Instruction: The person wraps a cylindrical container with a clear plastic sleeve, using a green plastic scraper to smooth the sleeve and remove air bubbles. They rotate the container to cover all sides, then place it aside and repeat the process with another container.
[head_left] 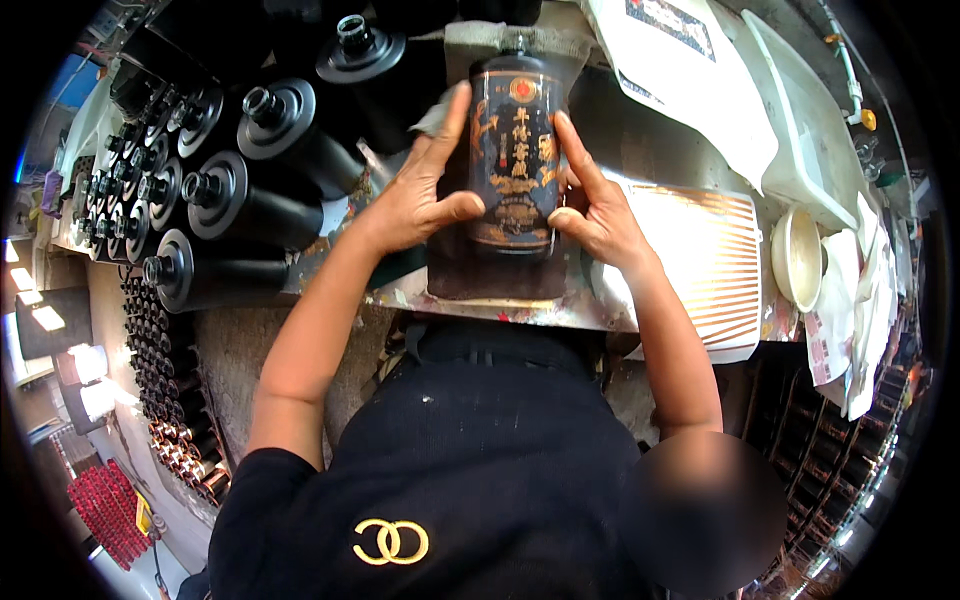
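Observation:
A black bottle (515, 160) with orange-gold decoration and a red round mark lies in front of me, its neck pointing away. My left hand (425, 190) is along its left side, with the long fingers stretched up the edge and the thumb against the lower side. On the opposite side my right hand (600, 205) has its fingertips and thumb at the bottle's edge. Between them the two hands grip the bottle. Under it is a dark brown pad (490, 283), and a pale cloth (570, 45) lies behind its neck.
Several plain black bottles (260, 205) crowd the table's left side, necks leftward. To the right are a white striped panel (715, 270), a cream bowl (796, 260), a white sheet (700, 110) and a translucent bin (790, 110). Racked bottles (165, 370) stand lower left.

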